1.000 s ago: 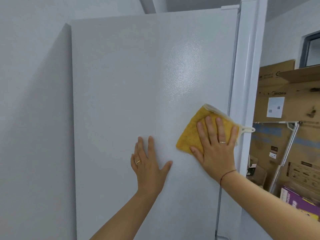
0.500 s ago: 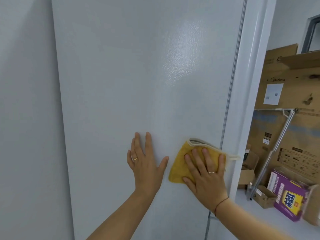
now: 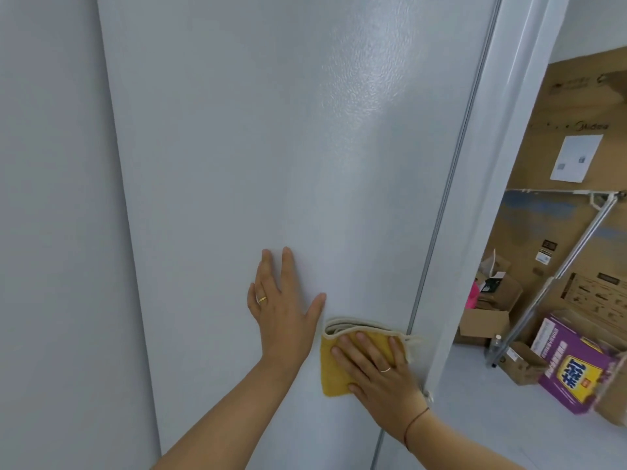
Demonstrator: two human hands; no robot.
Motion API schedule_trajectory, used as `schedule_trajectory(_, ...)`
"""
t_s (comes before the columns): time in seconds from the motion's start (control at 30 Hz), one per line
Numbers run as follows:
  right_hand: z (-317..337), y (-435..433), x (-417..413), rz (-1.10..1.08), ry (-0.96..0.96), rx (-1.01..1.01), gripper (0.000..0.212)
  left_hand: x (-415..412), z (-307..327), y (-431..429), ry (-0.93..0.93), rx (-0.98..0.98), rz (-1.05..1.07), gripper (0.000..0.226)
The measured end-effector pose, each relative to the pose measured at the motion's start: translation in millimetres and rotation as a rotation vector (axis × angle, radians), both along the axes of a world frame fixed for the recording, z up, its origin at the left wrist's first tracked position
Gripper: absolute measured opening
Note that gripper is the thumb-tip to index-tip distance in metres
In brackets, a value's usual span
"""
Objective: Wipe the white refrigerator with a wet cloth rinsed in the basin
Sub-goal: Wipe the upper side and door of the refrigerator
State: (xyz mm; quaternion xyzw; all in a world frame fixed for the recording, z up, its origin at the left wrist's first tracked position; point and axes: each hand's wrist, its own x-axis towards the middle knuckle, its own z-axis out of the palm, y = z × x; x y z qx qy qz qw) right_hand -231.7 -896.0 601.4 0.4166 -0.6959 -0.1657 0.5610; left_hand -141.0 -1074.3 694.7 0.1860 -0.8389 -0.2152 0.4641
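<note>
The white refrigerator (image 3: 271, 147) fills most of the view, its flat side panel facing me. My left hand (image 3: 283, 307) lies flat on that panel with the fingers spread and straight. Just right of it and lower, my right hand (image 3: 380, 371) presses a folded yellow cloth (image 3: 334, 374) with a cream edge against the panel, fingers straight on top of it. The cloth sits close to the panel's right edge, beside the door seam. No basin is in view.
A white wall (image 3: 51, 232) runs along the left. To the right stand large cardboard boxes (image 3: 559, 164), a leaning metal pole (image 3: 563, 269), small open cartons on the floor (image 3: 485, 323) and a purple box (image 3: 573, 364).
My right hand has slid the yellow cloth down the panel from beside the upper door edge to below my left hand. The left hand has stayed flat on the panel.
</note>
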Motion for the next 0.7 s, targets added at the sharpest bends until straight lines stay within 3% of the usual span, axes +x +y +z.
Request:
schedule_trajectory(0.13,10,10,0,0.04,-0.007,0.121,0.054,5,-16,16,-0.029,0.08,0.015,0.087)
schedule_trajectory(0.23,49,11,-6,0.066,0.008,0.156,0.061,10,-15,28,0.003,0.14,0.049,0.079)
schedule_trajectory(0.37,130,-11,-3,0.119,-0.025,0.041,0.08,23,-5,38,0.057,0.205,0.092,0.073)
schedule_trajectory(0.5,215,-48,3,0.162,-0.039,-0.13,0.081,43,-11,35,0.043,0.224,0.178,0.063)
schedule_trajectory(0.7,247,-106,15,0.124,-0.075,-0.195,0.079,77,-26,1,0.104,0.363,0.213,0.013)
